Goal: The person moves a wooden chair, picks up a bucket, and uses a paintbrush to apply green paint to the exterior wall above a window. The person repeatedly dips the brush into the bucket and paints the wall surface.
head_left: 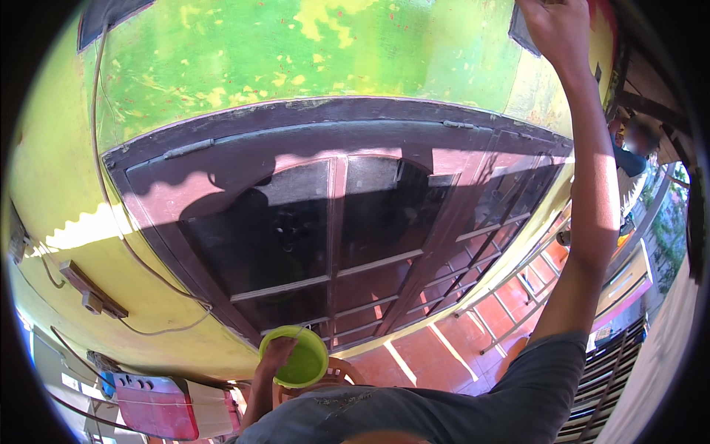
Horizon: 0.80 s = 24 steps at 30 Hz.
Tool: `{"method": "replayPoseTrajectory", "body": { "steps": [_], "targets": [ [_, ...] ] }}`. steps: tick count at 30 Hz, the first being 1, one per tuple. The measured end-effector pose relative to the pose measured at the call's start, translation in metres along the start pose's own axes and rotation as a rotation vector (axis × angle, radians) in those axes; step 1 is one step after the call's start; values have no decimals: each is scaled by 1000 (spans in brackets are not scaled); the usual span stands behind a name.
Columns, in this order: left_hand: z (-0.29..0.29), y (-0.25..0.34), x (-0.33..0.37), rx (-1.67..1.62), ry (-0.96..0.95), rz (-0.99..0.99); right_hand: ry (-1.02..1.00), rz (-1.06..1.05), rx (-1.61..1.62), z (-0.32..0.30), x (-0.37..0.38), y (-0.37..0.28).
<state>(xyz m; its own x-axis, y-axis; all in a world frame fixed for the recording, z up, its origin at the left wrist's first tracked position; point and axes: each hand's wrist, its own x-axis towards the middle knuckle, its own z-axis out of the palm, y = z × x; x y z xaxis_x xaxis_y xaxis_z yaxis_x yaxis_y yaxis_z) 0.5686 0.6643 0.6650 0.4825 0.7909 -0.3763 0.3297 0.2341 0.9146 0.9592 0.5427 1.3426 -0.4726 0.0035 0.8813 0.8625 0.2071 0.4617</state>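
One green bucket [313,357], lower centre. One chair [347,364], lower centre. Two bare hands of one wearer: one left hand [279,351], lower centre, and one right hand [556,31], top right. One other person [630,160], right. Two large upper panes [259,240], centre. One wall-mounted wooden board [93,290], left. One pink appliance [154,408], lower left.

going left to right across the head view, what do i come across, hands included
brown wall board → pink appliance with knobs → lime-green bucket with the left hand at its left rim → raised right hand, partly cut off by the top edge → another person in the background
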Motion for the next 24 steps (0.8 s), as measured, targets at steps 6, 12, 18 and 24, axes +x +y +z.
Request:
{"method": "replayPoseTrajectory", "body": {
  "steps": [6,12,18,24],
  "targets": [
    [7,-2,7,-1,-49,20,-296,-65,62,4,-76,-29],
    [16,-6,18,20,-57,-18,-562,235,356,-24,-106,-45],
    [32,-5,25,100,-43,76,-491,226,138,-6,-10,18],
    [35,-9,22,45,-58,27,71,31,-7,-4,99,74]
  ]
}}
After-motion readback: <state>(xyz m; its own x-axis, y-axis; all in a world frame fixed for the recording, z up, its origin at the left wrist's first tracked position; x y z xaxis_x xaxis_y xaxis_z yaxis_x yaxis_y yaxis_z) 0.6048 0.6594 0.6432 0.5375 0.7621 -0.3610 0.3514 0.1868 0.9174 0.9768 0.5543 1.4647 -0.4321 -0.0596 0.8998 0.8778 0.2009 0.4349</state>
